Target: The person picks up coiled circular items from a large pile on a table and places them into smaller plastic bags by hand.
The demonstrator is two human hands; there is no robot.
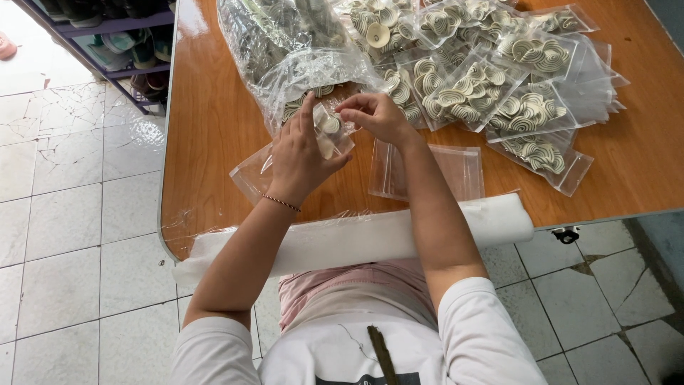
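We are seeing a glossy orange-brown wooden desk (214,128) carrying crinkly clear plastic bags (541,153) of matt cream spiral pieces (527,107).

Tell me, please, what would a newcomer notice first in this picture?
Probably the two hands at the centre of the wooden table: the left hand holds a small clear bag with a few pale pieces inside, and the right hand pinches its top. Behind them stands a big plastic sack of the same pieces, and to the right lies a heap of filled bags.
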